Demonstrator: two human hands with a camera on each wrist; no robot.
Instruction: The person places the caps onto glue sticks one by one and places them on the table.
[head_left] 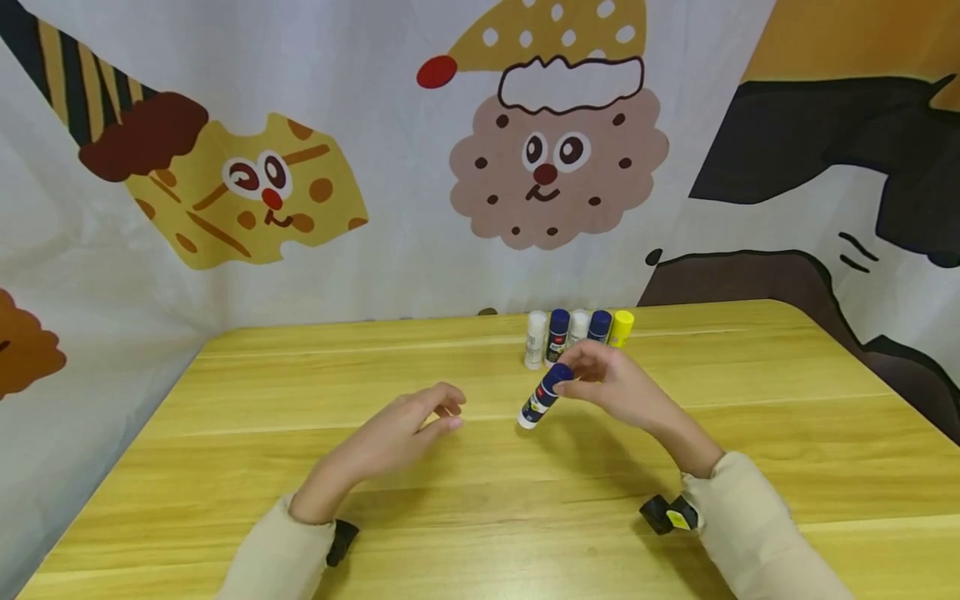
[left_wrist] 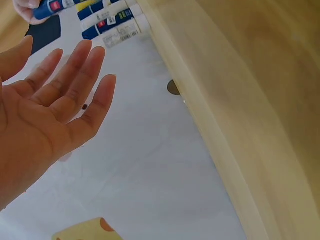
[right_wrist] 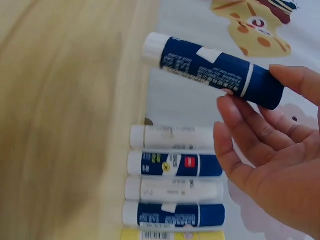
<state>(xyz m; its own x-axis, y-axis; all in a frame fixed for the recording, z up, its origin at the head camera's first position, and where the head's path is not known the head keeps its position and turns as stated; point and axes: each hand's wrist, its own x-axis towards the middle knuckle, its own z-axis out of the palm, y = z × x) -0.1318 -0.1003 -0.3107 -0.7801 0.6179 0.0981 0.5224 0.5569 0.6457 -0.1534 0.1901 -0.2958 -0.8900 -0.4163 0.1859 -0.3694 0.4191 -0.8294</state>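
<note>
My right hand [head_left: 611, 385] pinches a dark blue glue stick [head_left: 543, 398] by its capped end. The stick tilts, its white base pointing down and to the left, above the wooden table. Behind it several glue sticks stand upright in a row: a white one [head_left: 535, 340] at the left end, a blue one [head_left: 557, 337], another white, another blue [head_left: 598, 326] and a yellow one [head_left: 621, 328]. The fingers partly hide the row's lower right. My left hand [head_left: 401, 429] hovers left of the held stick, fingers loosely bent and holding nothing; the left wrist view shows its bare palm [left_wrist: 37, 120].
The wooden table [head_left: 225, 467] reaches back to a white curtain [head_left: 390, 275] printed with cartoon food, hanging along its far edge. Black wrist devices [head_left: 342, 542] show at both cream sleeves [head_left: 273, 554].
</note>
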